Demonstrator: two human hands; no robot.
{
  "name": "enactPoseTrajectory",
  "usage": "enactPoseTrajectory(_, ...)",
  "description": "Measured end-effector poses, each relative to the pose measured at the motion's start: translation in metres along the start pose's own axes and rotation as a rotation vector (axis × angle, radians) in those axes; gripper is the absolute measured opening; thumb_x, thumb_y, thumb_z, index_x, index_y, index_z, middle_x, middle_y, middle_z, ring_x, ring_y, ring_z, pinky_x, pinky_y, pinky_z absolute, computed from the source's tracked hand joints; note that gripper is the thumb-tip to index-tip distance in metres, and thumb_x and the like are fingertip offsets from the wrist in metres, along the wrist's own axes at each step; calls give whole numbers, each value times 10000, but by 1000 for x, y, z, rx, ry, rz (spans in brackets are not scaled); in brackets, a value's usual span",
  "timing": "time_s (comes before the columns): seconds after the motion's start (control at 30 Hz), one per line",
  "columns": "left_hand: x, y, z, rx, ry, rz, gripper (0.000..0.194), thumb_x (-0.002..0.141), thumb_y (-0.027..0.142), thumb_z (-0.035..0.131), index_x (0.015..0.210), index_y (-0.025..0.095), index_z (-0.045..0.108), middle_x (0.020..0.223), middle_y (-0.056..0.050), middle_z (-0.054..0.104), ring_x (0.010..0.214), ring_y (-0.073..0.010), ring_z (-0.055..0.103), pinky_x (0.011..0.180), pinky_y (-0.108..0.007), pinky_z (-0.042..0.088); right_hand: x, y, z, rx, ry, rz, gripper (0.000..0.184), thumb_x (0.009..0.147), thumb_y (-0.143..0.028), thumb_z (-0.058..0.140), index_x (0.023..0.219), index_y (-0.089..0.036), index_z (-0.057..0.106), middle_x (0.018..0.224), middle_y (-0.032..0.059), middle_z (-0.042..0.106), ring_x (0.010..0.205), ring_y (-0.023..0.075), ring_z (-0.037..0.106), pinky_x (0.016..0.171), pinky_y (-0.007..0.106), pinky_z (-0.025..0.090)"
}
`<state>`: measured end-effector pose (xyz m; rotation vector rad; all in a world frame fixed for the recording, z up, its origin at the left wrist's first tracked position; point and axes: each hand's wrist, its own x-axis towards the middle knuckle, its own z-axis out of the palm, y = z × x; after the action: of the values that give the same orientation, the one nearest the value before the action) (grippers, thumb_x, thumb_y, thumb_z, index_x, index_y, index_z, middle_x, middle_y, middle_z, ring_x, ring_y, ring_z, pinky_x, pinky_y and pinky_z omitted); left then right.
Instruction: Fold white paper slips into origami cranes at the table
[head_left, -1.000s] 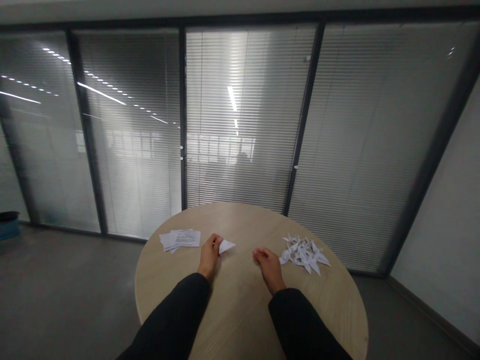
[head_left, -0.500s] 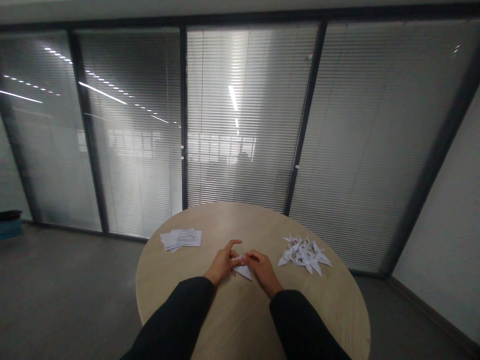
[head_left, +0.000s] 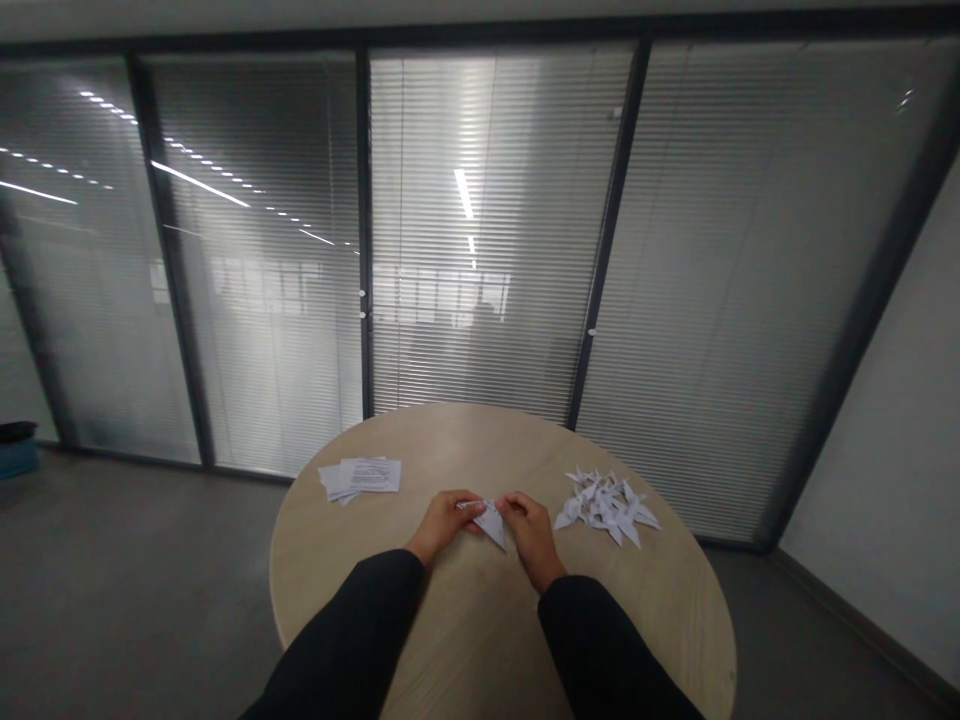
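A small white piece of folded paper (head_left: 493,525) is held between my hands over the near middle of the round table, with a pointed corner toward me. My left hand (head_left: 448,522) pinches its left side, thumb on top. At its upper right edge, my right hand (head_left: 529,527) grips it between thumb and fingers. Part of the paper is hidden behind the fingers. To the right of my right hand lies a pile of folded white paper cranes (head_left: 607,507). On the left are several flat sheets of printed paper (head_left: 371,476), overlapping.
The round wooden table (head_left: 465,440) stands close to a glass partition with blinds (head_left: 480,250) in dark frames. A blue bin (head_left: 17,452) is on the grey floor at far left. A white wall (head_left: 885,500) rises on the right.
My left fingers, raised and spread before, have closed down on the folded paper. My right hand has shifted slightly right and up, and more of the paper shows between the hands.
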<state>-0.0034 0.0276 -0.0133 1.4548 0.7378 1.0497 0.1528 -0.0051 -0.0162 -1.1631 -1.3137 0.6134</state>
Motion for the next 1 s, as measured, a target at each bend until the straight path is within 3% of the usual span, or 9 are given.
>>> enactPoseTrajectory(0.3,-7,7,-1,-187,145,-100,407,567,428,769,766,79,702,795,-133,718,678,-172,662,638,-256,519,4,3,-7,49,54,6,279,653,-426,648,687,-151,679,669,51,667,669,206,592,629,292,444)
enactPoseTrajectory(0.43,-3,6,-3,-157,124,-99,445,591,474,736,784,75,699,818,-146,713,714,-191,666,630,-265,516,4,5,-6,88,60,14,282,647,-428,661,688,-150,680,685,57,673,686,210,595,648,299,452)
enactPoseTrajectory(0.53,-1,5,-4,-83,98,-36,488,612,483,713,884,78,687,924,-169,694,807,-223,656,614,-279,512,4,7,-6,164,56,69,308,634,-444,674,708,-145,671,702,64,680,682,210,601,632,299,458)
enactPoseTrajectory(0.67,-3,4,-1,120,95,150,687,518,264,798,1168,201,586,1185,-125,600,965,-220,598,673,-267,497,1,6,-6,264,45,140,337,615,-472,692,726,-154,659,691,56,679,644,202,604,577,285,457)
enactPoseTrajectory(0.83,-6,4,1,375,54,216,414,563,247,763,969,196,699,1009,-82,666,896,-210,603,737,-287,478,-2,0,-2,295,-51,177,340,602,-480,712,724,-167,660,667,41,672,630,201,608,559,278,451)
enactPoseTrajectory(1.0,-2,2,-1,218,-2,154,403,679,398,677,982,133,689,942,-105,682,790,-202,618,707,-301,484,0,5,-2,301,-101,165,364,627,-483,709,795,-164,655,716,51,682,659,199,615,589,282,458)
